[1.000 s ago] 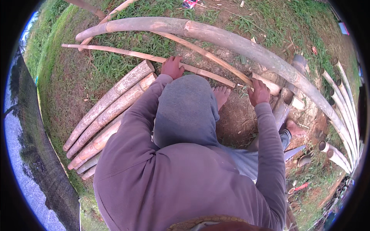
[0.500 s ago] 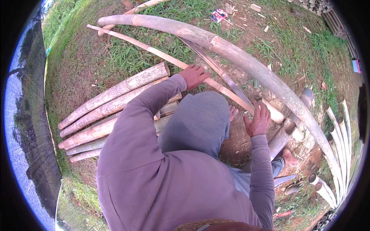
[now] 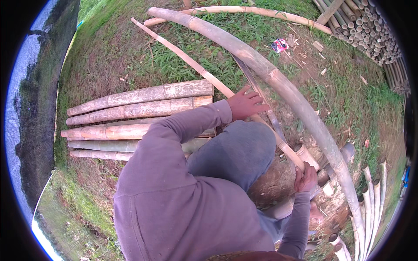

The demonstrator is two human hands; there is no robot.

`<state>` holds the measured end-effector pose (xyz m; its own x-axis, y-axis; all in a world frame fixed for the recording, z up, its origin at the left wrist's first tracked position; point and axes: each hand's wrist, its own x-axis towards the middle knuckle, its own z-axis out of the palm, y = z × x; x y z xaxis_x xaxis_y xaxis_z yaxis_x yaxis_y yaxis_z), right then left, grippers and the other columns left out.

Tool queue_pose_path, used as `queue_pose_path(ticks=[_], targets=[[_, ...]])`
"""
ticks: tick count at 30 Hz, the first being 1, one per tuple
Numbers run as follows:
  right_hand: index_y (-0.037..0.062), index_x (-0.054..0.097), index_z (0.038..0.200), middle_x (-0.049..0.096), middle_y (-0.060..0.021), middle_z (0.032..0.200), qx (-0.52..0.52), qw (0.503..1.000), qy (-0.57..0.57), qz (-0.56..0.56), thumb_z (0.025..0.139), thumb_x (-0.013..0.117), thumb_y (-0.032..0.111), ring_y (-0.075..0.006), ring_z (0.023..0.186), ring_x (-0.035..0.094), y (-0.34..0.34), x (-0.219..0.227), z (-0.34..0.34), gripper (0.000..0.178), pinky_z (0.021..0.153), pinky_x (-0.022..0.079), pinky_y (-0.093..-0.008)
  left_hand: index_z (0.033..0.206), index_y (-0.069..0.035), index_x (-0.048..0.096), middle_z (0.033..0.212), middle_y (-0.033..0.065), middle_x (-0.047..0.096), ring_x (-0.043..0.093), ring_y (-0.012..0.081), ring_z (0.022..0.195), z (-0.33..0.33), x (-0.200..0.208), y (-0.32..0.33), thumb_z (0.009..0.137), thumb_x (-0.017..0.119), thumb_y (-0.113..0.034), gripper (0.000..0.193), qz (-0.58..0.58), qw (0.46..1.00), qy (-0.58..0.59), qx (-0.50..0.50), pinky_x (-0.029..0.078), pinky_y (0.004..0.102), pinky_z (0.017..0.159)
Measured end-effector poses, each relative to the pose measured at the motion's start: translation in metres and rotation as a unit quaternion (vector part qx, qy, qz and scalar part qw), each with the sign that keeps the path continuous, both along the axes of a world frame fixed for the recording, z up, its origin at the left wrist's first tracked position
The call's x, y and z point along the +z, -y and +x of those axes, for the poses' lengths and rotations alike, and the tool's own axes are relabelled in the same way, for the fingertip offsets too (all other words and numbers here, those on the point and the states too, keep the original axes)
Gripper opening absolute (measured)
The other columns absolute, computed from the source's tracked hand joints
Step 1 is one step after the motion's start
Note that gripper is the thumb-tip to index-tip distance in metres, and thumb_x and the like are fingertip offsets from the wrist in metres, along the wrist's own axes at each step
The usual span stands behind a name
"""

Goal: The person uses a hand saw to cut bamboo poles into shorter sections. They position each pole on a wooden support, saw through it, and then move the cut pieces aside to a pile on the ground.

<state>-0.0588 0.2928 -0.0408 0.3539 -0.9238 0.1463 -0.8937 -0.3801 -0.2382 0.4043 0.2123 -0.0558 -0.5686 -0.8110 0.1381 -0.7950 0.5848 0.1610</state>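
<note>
A long pale bamboo strip (image 3: 183,55) slants from the upper left down to my right side. My left hand (image 3: 247,104) lies over its middle, fingers apart, with the palm's underside hidden. At the strip's near end, the fingers of my right hand (image 3: 306,178) are closed round it. A darker split bamboo piece (image 3: 247,74) crosses just beyond my left hand. Over that runs a thick grey-brown bamboo pole (image 3: 296,95), arching from upper left to lower right. My bent knee (image 3: 248,152), in grey-blue cloth, is below the strip.
Several thick bamboo lengths (image 3: 143,108) lie side by side at the left. A stack of poles (image 3: 365,30) stands far right, and thinner poles (image 3: 376,191) lie at the right edge. Another pole (image 3: 257,10) lies across the grass beyond. A red-and-white packet (image 3: 279,45) sits among wood chips.
My right hand has gone from spread fingers to closed round the strip's near end. My left hand stays over the strip's middle. The whole view has turned and shifted.
</note>
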Motion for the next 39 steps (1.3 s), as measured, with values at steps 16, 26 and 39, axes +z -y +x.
queue_pose_path(ticks=[16,26,39], targets=[[0.0090,0.061,0.142,0.067,-0.0138,0.117,-0.032,0.986,-0.108,-0.126,0.090,0.080,0.041,-0.0375,0.111,0.063,-0.015,0.021,-0.014,0.064,0.104,0.043,-0.0521,0.093,-0.019,0.068,0.088,0.0033,0.068,0.071,0.0278,0.089,0.046,-0.003,0.006,0.072,0.086,-0.033,0.031,-0.075,0.991,-0.009,0.111,0.046,0.0440,0.080],[0.0086,0.068,0.129,0.069,-0.0110,0.108,-0.058,0.990,-0.053,-0.114,0.092,0.078,0.049,-0.0357,0.099,0.064,-0.018,0.026,-0.101,0.056,0.092,0.045,-0.0492,0.128,-0.012,0.069,0.120,0.0160,0.070,0.071,0.0364,0.110,-0.034,0.084,0.049,0.079,0.088,-0.056,0.068,0.103,0.980,-0.165,0.037,0.048,0.0464,0.109],[0.0160,0.073,0.125,0.067,-0.0051,0.099,-0.124,0.991,-0.038,-0.010,0.085,0.081,0.055,-0.0282,0.099,0.067,-0.096,-0.037,-0.007,0.057,0.096,0.045,-0.0475,0.148,-0.013,0.047,0.115,0.0213,0.075,0.075,0.0439,0.106,-0.271,0.031,0.171,0.075,0.094,-0.037,0.091,0.177,0.968,0.103,-0.147,0.060,0.0531,0.092]])
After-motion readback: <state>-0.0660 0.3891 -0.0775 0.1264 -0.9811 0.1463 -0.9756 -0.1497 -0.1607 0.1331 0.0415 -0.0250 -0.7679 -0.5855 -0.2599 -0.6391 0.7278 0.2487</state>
